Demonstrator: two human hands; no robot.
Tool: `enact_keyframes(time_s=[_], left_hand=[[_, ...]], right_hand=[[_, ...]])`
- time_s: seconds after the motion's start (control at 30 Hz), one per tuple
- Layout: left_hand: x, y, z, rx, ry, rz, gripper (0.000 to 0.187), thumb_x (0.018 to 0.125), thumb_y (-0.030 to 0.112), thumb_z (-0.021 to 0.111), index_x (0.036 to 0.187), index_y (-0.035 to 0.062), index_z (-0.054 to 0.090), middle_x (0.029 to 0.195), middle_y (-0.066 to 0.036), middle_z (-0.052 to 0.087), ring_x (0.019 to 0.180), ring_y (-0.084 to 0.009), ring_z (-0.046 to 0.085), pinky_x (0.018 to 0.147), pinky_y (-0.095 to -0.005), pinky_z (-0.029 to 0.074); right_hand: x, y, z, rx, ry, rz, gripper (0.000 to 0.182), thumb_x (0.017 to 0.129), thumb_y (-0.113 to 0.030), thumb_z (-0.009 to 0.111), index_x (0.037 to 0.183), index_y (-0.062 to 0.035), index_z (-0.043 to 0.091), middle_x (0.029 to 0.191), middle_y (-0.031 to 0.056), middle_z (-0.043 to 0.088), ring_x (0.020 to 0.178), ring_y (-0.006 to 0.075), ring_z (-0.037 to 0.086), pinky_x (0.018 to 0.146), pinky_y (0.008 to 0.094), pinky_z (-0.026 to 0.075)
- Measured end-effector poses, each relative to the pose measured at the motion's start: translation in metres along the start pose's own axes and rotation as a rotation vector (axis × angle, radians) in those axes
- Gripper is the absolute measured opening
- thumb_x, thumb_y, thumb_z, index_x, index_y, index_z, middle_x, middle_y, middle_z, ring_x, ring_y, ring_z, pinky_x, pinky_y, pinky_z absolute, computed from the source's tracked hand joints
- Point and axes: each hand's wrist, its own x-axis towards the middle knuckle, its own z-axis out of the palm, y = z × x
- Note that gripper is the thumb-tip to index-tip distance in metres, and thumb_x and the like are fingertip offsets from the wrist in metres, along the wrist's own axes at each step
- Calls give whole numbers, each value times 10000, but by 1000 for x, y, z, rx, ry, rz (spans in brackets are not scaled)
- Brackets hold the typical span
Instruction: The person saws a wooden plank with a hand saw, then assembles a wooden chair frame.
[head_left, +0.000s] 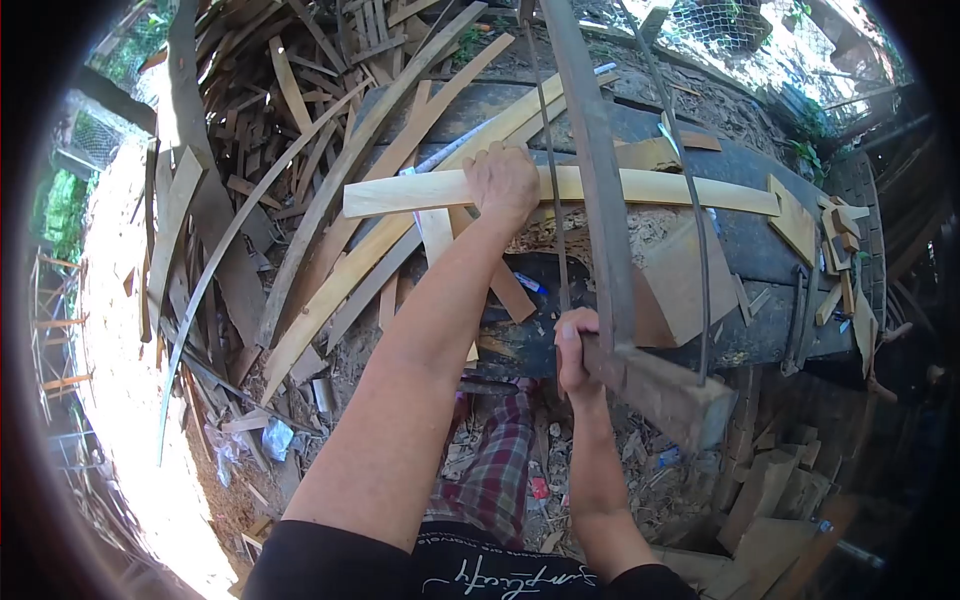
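Note:
My left hand (503, 185) is closed over a long pale wooden board (680, 188) that lies crosswise and curves slightly. My right hand (578, 352) grips the lower left end of a large wooden frame saw (597, 150). The saw stands across the board, to the right of my left hand. Its narrow blade (556, 190) overlaps the board in this view, and its dark tension cord (690, 190) runs on the other side of the middle beam. Under the board is a dark, worn workbench (760, 250).
Long wooden strips (335, 290) lean over the bench's left side, near a pile of offcuts (270, 130). On the bench are a blue marker (530, 284), a flat wooden panel (688, 280) and small scraps at the right end. Wood blocks (765, 490) lie on the ground at lower right.

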Motion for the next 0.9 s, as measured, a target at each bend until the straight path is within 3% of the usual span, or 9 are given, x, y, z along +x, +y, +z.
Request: enact_keyframes(time_s=[0.13, 0.23, 0.3, 0.47, 0.63, 0.7, 0.83, 0.9], left_hand=[[2, 4, 1, 2, -23, -64, 386, 978, 305, 399, 905, 65, 693, 940, -141, 643, 949, -321, 593, 888, -476, 362], [4, 5, -3, -20, -1, -93, 404, 978, 318, 400, 901, 60, 701, 945, -142, 647, 959, -320, 592, 893, -477, 361], [1, 7, -11, 46, -118, -57, 430, 980, 334, 398, 887, 52, 708, 951, -147, 652, 960, -321, 593, 898, -477, 358], [1, 7, -15, 33, -134, -11, 457, 980, 356, 392, 886, 45, 714, 966, -141, 663, 976, -316, 598, 905, -487, 355], [7, 3, -4, 15, -41, -89, 430, 975, 335, 410, 854, 90, 743, 903, -110, 699, 932, -277, 620, 872, -433, 357], [14, 8, -12, 18, -221, -179, 445, 982, 332, 394, 850, 93, 745, 904, -114, 709, 906, -282, 642, 872, -444, 358], [12, 8, -5, 50, -172, -148, 506, 992, 368, 360, 824, 65, 729, 891, -154, 710, 884, -332, 660, 913, -508, 364], [11, 5, -7, 32, -208, -116, 444, 969, 323, 395, 816, 75, 730, 879, -146, 711, 833, -335, 667, 895, -516, 374]], right_hand=[[-2, -16, -8, -77, -22, 63, 82, 891, -64, 506, 820, -51, 465, 701, 60, 502, 642, 172, 491, 653, 329, 443], [-46, -29, -21, -2, -18, -69, 96, 889, -66, 509, 802, -56, 470, 698, 56, 506, 639, 172, 496, 655, 328, 450], [-62, -37, -22, 97, -31, -130, 94, 888, -70, 509, 807, -59, 464, 689, 58, 510, 645, 176, 503, 646, 334, 454], [17, -10, 8, -67, 46, 1, 83, 908, -59, 498, 836, -50, 458, 671, 56, 508, 618, 166, 497, 615, 314, 442], [-1, -24, -6, -46, 5, 5, 115, 914, -68, 496, 810, -53, 450, 665, 61, 513, 612, 168, 503, 616, 316, 446], [-34, -35, -17, 114, -27, -72, 118, 893, -82, 521, 798, -34, 470, 713, 79, 510, 670, 185, 501, 629, 332, 427], [-38, -40, -8, 166, -27, -91, 126, 888, -80, 506, 784, -37, 451, 710, 97, 507, 676, 206, 504, 655, 347, 430], [-13, -27, 3, 121, -32, -121, 101, 901, -68, 506, 817, -42, 456, 741, 78, 506, 671, 183, 495, 637, 319, 417]])
